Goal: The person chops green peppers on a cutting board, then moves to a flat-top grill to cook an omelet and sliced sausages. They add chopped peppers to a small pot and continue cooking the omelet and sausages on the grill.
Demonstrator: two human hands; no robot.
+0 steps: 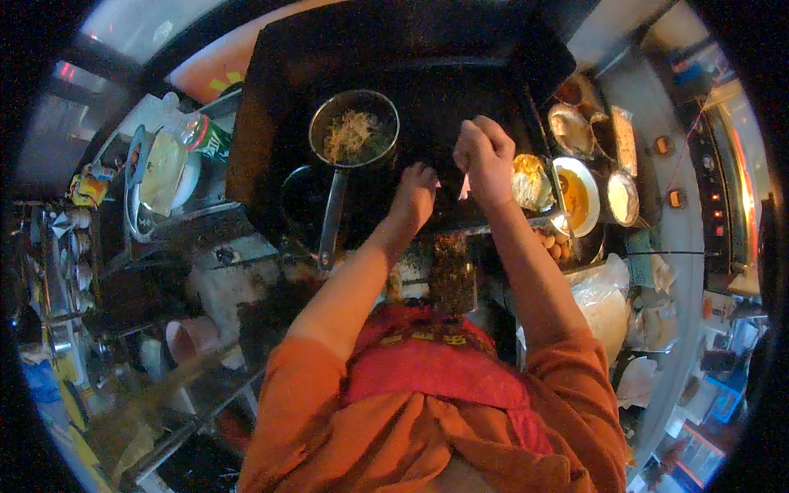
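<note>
Over a dark cooking surface (431, 117), my left hand (418, 191) has its fingers curled, and a small pink piece (438, 183) shows at its thumb side. My right hand (486, 151) is closed in a fist, higher and to the right. A pink strip (465, 186) sticks out below that fist; what it is I cannot tell. The two hands are apart. Left of them stands a round pan (354, 161) with shredded, noodle-like food (351, 132) in it. Its dark handle (331, 215) points towards me.
To the right are a yellow-and-white food mass (531, 182), a white bowl of orange-yellow liquid (579, 194), several brown eggs (556, 249) and a clear plastic bag (601, 296). At left, a green-labelled bottle (209, 137) lies beside a metal-rimmed tray (132, 215). Dark panels (400, 31) rise behind the cooking surface.
</note>
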